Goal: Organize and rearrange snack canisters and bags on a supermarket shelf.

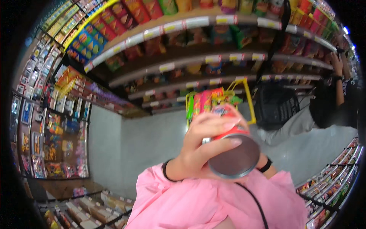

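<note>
A red cylindrical snack canister (233, 157) is tilted with its metal base facing me, close in front of my chest. My left hand (197, 141) grips it from the left, fingers spread along its side and one fingertip on the base. Most of my right hand (261, 161) is hidden behind the canister; its wrist with a black band shows at the right, and blurred fingers appear along the far side. Beyond the hands, a yellow shopping basket (251, 104) on the floor holds several colourful snack packs (201, 101).
Snack shelves (194, 23) with price tags curve across the far side. A black basket (276, 106) sits beside a person (328, 106) at the right, who has a hand at the shelf. Goods racks (61, 143) line the left; another shelf (328, 183) stands at lower right.
</note>
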{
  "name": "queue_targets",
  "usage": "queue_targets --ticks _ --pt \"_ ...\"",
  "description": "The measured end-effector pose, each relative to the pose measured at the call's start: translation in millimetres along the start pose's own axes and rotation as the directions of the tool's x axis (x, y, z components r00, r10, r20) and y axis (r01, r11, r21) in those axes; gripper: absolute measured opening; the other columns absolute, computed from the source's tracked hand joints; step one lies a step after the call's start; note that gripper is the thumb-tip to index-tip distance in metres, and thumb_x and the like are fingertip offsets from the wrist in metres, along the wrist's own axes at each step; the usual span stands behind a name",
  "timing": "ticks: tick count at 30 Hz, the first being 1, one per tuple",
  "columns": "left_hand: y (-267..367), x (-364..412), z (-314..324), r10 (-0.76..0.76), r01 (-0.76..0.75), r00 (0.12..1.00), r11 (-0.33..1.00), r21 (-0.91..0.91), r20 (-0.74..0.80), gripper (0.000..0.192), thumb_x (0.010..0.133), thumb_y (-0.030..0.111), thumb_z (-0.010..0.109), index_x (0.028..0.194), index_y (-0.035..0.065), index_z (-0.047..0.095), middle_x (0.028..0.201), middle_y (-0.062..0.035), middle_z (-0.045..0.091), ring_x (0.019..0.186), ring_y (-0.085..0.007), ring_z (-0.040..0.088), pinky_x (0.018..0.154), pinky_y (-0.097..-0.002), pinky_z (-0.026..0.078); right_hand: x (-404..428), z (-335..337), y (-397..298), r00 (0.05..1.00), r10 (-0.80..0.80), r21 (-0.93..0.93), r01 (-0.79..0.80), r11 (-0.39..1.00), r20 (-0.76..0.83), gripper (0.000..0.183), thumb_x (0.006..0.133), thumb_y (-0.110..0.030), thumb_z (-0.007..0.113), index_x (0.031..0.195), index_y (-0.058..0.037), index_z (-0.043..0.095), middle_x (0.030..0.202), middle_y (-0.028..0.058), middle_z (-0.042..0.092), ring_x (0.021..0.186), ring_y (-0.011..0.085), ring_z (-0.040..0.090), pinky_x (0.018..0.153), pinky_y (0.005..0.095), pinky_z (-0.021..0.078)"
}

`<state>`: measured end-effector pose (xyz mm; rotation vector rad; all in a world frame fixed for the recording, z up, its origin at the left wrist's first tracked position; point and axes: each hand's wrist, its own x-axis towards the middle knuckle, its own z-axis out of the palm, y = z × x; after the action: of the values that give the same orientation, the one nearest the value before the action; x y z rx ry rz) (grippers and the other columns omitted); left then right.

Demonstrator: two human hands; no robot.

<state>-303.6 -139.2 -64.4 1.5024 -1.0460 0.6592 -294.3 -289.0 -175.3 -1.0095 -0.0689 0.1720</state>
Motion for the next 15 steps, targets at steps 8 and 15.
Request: queue_targets --ticks 8,15 --pt "-58 27 39 -0.153 0.146 0.980 0.987 0.060 0.126 0.077 0.053 0.025 0.082 0.118 0.0022 0.048 0.109 -0.0152 0.051 0.099 -0.0309 0.053 0.083 -0.0397 0.042 41 -83 -9 0.985 -0.138 -0.212 0.114 0.971 -0.103 0.085 0.060 0.005 0.074 0.130 -0.0039 0.026 0.127 0.0103 0.041 0.117 0.0206 0.042 0.098 0.0331 0.0351" --pt "-114 38 57 -0.613 0.484 0.743 0.769 0.417 0.270 0.076 0.055 0.021 0.078 0.122 0.0077 0.045 0.106 -0.0118 0.054 0.096 -0.0274 0.053 0.082 -0.0361 0.043 58 -187 -23 0.924 -0.354 -0.417 0.267 0.869 -0.145 0.090 0.053 -0.006 0.080 0.128 -0.0015 0.029 0.126 0.0110 0.042 0.115 0.0213 0.043 0.098 0.0345 0.0335"
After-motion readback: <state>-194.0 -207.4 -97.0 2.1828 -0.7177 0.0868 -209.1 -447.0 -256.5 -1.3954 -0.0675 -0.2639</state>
